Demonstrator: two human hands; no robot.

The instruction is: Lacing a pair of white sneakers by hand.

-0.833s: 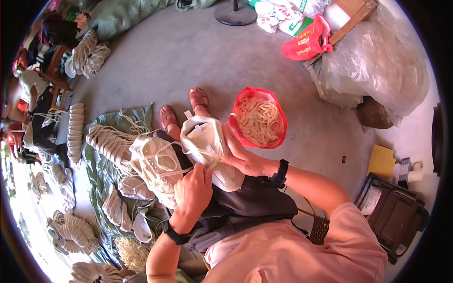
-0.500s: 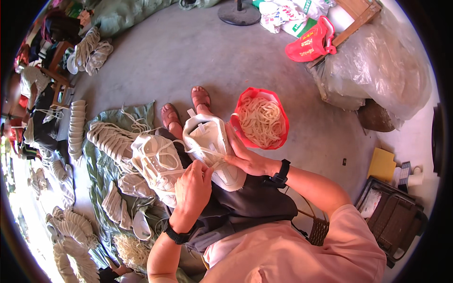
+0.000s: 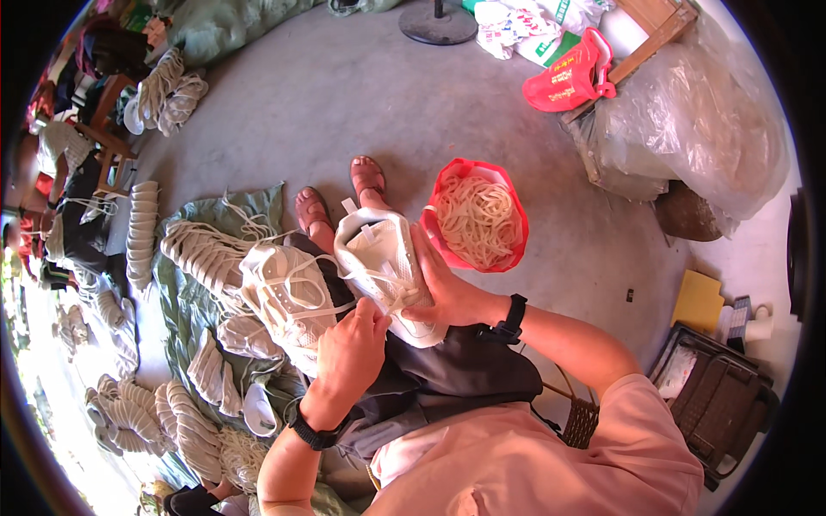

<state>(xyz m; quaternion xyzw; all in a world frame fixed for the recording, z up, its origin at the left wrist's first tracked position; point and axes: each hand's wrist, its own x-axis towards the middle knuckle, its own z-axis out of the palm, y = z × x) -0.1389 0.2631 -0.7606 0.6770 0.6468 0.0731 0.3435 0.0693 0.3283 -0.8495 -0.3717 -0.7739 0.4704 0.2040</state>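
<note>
White shoe [image 3: 379, 271] on the lap, toe toward the feet. Right hand [image 3: 447, 297] cups its side, fingers closed on it. Left hand [image 3: 353, 348] pinches the lace [image 3: 379, 288] at the eyelets. Best keep the lace taut and flat, shoe steady. Red bowl [image 3: 516, 202] of laces just beside; red printed bag [image 3: 572, 77] far right; yellow card [image 3: 697, 301] on floor.

One head-worn fisheye view looks steeply down, close over the lap, the floor [image 3: 258, 112] curving away far.
</note>
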